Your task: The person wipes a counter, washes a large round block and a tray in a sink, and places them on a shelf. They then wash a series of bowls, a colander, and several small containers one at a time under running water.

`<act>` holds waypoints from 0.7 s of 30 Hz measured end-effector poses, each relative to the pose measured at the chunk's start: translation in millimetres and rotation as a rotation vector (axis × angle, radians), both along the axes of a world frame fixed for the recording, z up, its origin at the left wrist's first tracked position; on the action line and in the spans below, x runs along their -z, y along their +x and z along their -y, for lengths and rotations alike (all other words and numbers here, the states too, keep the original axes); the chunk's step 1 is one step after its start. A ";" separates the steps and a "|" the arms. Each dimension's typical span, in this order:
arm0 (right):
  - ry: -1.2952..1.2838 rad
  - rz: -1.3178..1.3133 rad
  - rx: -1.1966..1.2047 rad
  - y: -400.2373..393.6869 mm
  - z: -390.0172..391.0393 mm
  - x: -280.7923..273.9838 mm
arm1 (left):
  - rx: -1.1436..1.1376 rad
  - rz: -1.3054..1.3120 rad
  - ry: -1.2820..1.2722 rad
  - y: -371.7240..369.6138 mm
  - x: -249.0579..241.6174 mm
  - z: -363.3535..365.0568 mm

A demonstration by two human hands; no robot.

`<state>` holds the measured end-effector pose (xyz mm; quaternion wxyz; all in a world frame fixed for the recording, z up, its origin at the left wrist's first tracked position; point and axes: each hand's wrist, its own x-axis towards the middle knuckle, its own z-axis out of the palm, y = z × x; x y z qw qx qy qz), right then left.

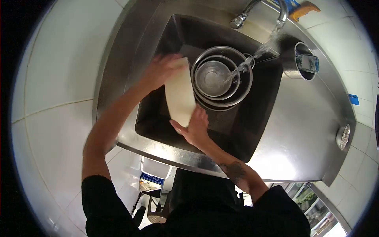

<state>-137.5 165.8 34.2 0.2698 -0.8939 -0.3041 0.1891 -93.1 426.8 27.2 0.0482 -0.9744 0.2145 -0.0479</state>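
Observation:
Over the left part of the dark sink basin, a flat, cream-white rectangular piece (180, 94) is held between both hands. My left hand (162, 71), somewhat blurred, grips its upper end. The lower end is in my right hand (195, 125), with the thumb on one side and the fingers on the other. Just right of the piece, nested metal bowls (245, 89) stand in the sink (248, 134). Water (258, 52) runs from the curved faucet (283, 15) into the innermost bowl, which holds water.
A metal pot (290, 63) with a bluish clear object (310, 63) in it stands right of the sink. A second spout (237, 21) is at the back edge, an orange handle (304, 10) behind. A small bowl (344, 137) sits at the counter's far right.

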 end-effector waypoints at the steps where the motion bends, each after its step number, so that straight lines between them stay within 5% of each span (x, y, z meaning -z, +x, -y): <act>1: 0.129 -0.089 0.007 17.0 -7.6 2.5 | -0.079 0.129 -0.032 1.8 -11.1 4.5; 3: 0.218 -0.184 -0.049 72.4 -23.3 -4.4 | -0.927 0.083 -0.875 -30.1 -37.1 39.9; 4: 0.172 -0.184 -0.127 115.3 -24.2 -13.0 | -0.950 0.038 -0.756 -46.8 -23.7 62.8; 5: 0.298 0.225 0.006 143.6 -33.3 9.2 | -0.969 0.002 -0.638 -60.7 -8.2 89.5; 6: 0.208 0.258 0.011 180.6 -47.5 10.2 | -1.072 -0.149 -0.288 -58.5 -28.5 124.4; 8: 0.073 0.499 -0.164 258.7 -75.1 42.5 | -1.032 -0.152 -0.091 -35.9 -45.1 138.0; 10: -0.043 0.584 -0.255 318.5 -93.9 87.6 | -0.953 -0.066 -0.209 -20.8 -23.8 118.3; 12: -0.468 0.207 -0.485 353.6 -93.5 125.7 | -0.869 0.006 -0.319 5.3 -7.6 103.4; 16: -0.592 0.249 -0.484 339.8 -35.9 180.2 | -0.833 -0.021 -0.210 59.9 -3.6 86.7; 18: -0.659 0.311 -0.280 306.5 8.7 214.7 | -0.786 -0.121 -0.231 96.2 -6.2 73.2; 21: -0.608 0.176 -0.154 264.1 27.1 179.7 | -0.653 -0.211 -0.248 109.2 -3.9 70.5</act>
